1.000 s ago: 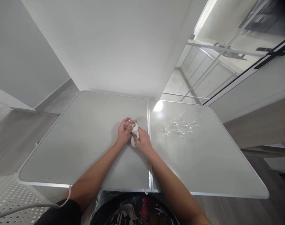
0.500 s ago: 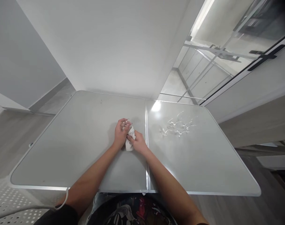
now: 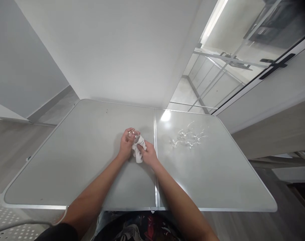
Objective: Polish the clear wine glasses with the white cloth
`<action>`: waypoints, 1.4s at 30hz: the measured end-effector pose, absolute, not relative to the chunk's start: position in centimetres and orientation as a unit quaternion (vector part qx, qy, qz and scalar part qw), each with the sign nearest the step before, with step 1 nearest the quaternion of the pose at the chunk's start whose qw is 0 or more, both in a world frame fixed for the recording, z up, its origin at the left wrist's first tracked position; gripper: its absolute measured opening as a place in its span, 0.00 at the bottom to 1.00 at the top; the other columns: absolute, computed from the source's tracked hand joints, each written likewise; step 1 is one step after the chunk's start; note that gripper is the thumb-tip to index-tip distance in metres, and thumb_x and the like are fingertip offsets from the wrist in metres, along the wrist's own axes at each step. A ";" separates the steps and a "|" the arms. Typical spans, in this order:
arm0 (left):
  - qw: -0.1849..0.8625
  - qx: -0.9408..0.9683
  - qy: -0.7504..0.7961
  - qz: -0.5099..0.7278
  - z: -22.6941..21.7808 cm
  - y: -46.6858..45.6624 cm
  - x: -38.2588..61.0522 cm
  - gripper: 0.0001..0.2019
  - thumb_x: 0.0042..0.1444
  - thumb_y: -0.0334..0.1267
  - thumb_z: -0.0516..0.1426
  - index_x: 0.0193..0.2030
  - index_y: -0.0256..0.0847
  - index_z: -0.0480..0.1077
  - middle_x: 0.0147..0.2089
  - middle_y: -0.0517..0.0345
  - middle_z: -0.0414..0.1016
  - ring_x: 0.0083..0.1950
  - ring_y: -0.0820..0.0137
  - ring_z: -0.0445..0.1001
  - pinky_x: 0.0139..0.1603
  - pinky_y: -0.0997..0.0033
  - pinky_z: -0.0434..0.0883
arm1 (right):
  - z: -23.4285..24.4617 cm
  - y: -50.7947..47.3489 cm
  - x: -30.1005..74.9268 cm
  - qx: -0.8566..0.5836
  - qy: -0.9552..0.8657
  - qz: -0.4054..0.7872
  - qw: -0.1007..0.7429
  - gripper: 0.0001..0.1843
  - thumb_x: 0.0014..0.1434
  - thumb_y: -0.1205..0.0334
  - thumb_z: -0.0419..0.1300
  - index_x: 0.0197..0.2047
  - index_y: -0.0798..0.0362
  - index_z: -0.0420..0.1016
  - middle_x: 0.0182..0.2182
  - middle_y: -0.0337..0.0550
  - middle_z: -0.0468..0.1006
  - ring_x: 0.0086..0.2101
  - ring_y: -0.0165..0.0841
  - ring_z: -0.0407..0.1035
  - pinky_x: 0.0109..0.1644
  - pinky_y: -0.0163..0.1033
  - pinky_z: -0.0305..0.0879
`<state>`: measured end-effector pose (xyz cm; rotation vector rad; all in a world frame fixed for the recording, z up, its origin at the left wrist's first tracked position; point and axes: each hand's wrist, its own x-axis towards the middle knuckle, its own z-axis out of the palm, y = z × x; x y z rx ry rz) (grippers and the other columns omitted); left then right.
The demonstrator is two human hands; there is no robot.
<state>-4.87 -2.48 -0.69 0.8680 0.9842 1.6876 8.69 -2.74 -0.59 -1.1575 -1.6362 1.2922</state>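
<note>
Over the left half of the table, my left hand (image 3: 125, 144) is closed around a clear drinking glass (image 3: 135, 132), whose rounded upper part shows between the fingers. The glass's lower part is hidden by fingers and cloth. My right hand (image 3: 149, 153) grips a crumpled white cloth (image 3: 138, 155) and presses it against the near right side of the glass. A loose end of the cloth hangs down toward me. Off to the right, a cluster of clear glassware (image 3: 189, 136) lies on the tabletop; its outlines are thin and hard to separate.
The grey folding table (image 3: 74, 160) has a metal seam (image 3: 156, 180) down its middle and a metal rim. A white wall (image 3: 122, 60) stands along its far edge. Glazed door panels (image 3: 205, 83) are at the right. A cable (image 3: 64, 216) hangs beside my left forearm.
The left hand has turned the glass slightly, and more of its rim shows. The cloth has opened out a little on its right side. The whole view has shifted slightly.
</note>
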 end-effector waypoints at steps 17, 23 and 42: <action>0.481 0.403 0.356 0.693 0.8 -2.9 -4.9 0.35 0.45 0.48 0.73 0.55 0.52 0.61 0.59 0.50 0.75 0.55 0.63 0.77 0.58 0.56 0.75 | -2.5 -2.3 7.9 -0.483 -0.430 0.584 0.491 0.27 0.52 0.40 0.69 0.42 0.56 0.78 0.34 0.44 0.80 0.33 0.34 0.71 0.39 0.37 0.68; 0.431 0.468 0.490 0.596 -0.7 -3.2 -4.4 0.15 0.51 0.46 0.69 0.40 0.39 0.78 0.43 0.47 0.83 0.44 0.61 0.81 0.52 0.56 0.77 | -2.3 -1.7 9.6 -0.533 -0.530 0.460 0.472 0.25 0.53 0.41 0.68 0.24 0.56 0.73 0.20 0.36 0.69 0.24 0.29 0.59 0.28 0.34 0.55; 0.386 0.383 0.493 0.679 -0.5 -2.5 -4.8 0.12 0.48 0.44 0.71 0.36 0.39 0.80 0.43 0.48 0.84 0.45 0.59 0.82 0.54 0.53 0.77 | -1.7 -0.8 9.8 -0.524 -0.315 0.527 0.590 0.17 0.52 0.53 0.67 0.40 0.57 0.78 0.34 0.44 0.81 0.34 0.35 0.72 0.39 0.39 0.69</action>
